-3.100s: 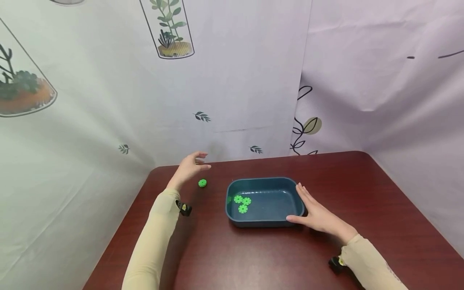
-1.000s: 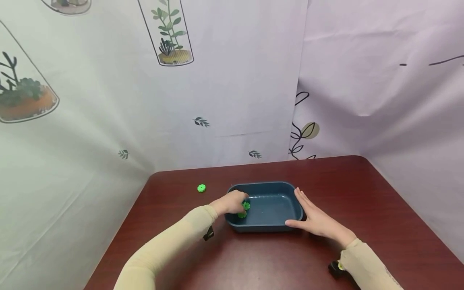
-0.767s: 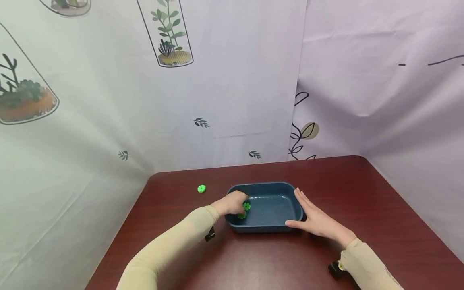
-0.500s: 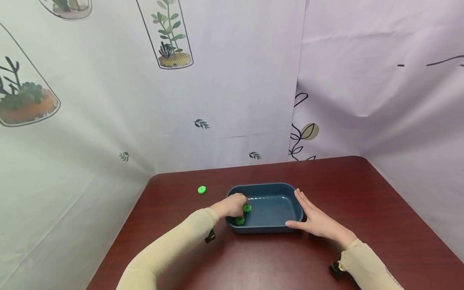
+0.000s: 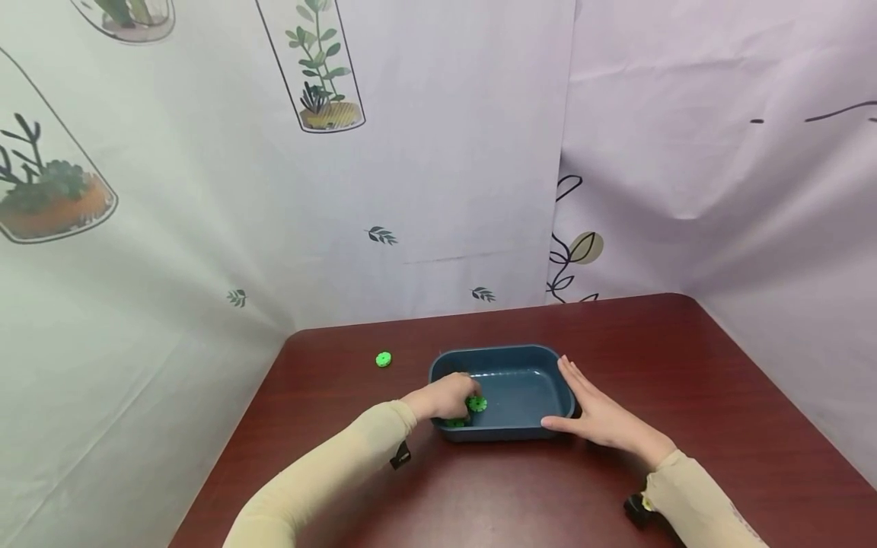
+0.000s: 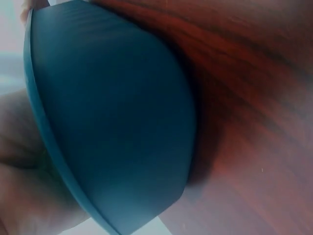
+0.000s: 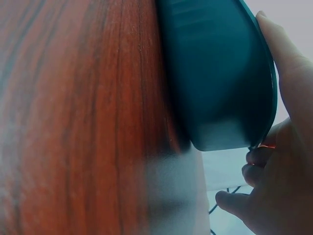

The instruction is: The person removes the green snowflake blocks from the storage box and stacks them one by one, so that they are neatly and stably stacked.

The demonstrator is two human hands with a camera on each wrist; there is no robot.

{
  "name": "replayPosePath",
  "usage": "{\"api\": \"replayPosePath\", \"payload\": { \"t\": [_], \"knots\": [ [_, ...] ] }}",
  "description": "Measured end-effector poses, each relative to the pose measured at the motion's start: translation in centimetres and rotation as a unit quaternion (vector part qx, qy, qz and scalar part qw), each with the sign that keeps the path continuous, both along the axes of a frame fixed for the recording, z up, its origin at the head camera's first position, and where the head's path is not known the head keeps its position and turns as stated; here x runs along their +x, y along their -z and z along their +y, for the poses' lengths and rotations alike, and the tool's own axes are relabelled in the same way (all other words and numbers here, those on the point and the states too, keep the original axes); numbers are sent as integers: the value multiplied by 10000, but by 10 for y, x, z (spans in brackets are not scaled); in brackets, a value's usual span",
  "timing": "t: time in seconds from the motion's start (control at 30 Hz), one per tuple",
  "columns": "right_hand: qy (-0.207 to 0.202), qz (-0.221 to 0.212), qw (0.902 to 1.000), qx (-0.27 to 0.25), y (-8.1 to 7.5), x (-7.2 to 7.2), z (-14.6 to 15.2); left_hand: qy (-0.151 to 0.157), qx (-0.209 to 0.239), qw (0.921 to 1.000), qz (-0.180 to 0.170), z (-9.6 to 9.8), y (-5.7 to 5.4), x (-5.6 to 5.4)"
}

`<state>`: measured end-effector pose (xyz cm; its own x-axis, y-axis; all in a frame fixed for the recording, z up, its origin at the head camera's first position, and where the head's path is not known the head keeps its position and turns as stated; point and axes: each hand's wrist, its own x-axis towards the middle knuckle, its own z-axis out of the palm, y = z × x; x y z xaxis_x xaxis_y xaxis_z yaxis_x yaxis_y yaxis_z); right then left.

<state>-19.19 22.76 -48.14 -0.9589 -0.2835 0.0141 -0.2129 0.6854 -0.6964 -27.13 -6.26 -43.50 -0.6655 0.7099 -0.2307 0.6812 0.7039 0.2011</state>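
Presently, I am reaching with my left hand (image 5: 448, 396) over the left end of the dark blue rectangular tray (image 5: 510, 434), which is standing just below the middle of the frame. My left fingers are bending downward inside it, and one green notched disc (image 5: 477, 404) is lying just beside their tips. Another, half-hidden disc (image 5: 455, 422) is showing below this hand, near the front wall. Whether I am pinching one of them, I cannot tell, because the hand and the rim are hiding the fingertips, also in the left wrist view.

My right hand (image 5: 606, 415) is not clenching anything; its fingers are stretching along the tray's right end, and the thumb is touching the front corner. One more green disc (image 5: 384, 359) is lying outside, on the reddish-brown table (image 5: 479, 495), left of centre. Behind, a pale cloth (image 5: 452, 175) with printed plants is hanging.
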Motion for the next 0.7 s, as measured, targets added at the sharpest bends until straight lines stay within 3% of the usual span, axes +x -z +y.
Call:
{"api": "replayPosePath", "payload": {
  "t": [0.27,0.53,0.7],
  "knots": [
    [33,0,10000,11,-4,-1,2,417,106,9986,322,10,3,5],
    [11,-67,10000,-47,-2,2,2,449,374,9974,432,16,9,5],
    [-6,-92,10000,-30,-1,2,1,489,482,9972,306,18,12,4]
  ]
}}
